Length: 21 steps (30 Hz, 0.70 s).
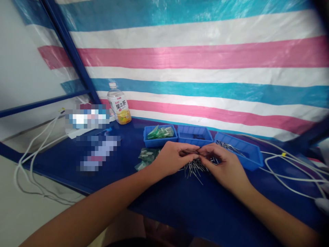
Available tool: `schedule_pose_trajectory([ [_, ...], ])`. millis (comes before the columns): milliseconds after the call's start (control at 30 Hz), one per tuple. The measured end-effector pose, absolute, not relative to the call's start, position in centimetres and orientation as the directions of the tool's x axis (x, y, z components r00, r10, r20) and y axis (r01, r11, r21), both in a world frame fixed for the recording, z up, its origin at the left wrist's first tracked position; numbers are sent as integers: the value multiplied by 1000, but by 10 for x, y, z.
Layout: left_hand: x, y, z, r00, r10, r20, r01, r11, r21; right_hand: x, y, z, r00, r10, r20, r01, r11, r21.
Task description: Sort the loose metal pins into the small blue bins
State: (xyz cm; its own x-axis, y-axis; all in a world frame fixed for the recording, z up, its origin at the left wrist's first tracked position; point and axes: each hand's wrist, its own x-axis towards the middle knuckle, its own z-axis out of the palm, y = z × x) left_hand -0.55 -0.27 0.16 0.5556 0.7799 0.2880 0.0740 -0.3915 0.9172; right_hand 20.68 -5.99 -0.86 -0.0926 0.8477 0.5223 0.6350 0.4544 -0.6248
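We've got both hands down on the blue table (180, 206), right over a loose pile of thin metal pins (194, 168). Taking that pile as our landmark: our left hand (171, 158) rests on its left edge with fingers curled, tips pinched on a few pins — how many, we can't tell. Our right hand (223, 164) covers the pile's right side, fingers bent down and touching the pins, thumb meeting the left fingertips; whether it actually grips one is hard to say.

Just behind the pile sit three blue trays — the left tray (159, 136) has green packets in it, the middle tray (194, 135) looks dark inside, and the right tray (241, 152) holds more pins. A few green packets (146, 157) lie left of the pile. Farther back-left stands a juice bottle (119, 104). White cables (288, 171) run off to the pile's right.
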Motion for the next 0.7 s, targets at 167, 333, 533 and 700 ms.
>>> schedule_pose_trajectory([
  [167,-6,0,1,504,811,297,58,-374,926,205,-61,-10,-111,854,509,628,457,-630],
  [333,-8,1,1,481,825,296,52,-364,930,203,-63,-12,-25,902,430,567,367,-738],
  [533,-8,1,-1,521,799,300,52,-380,923,202,-64,-9,-92,866,491,589,445,-675],
  [700,-8,2,2,525,788,321,68,-415,907,207,-61,-12,-95,878,470,626,420,-657],
])
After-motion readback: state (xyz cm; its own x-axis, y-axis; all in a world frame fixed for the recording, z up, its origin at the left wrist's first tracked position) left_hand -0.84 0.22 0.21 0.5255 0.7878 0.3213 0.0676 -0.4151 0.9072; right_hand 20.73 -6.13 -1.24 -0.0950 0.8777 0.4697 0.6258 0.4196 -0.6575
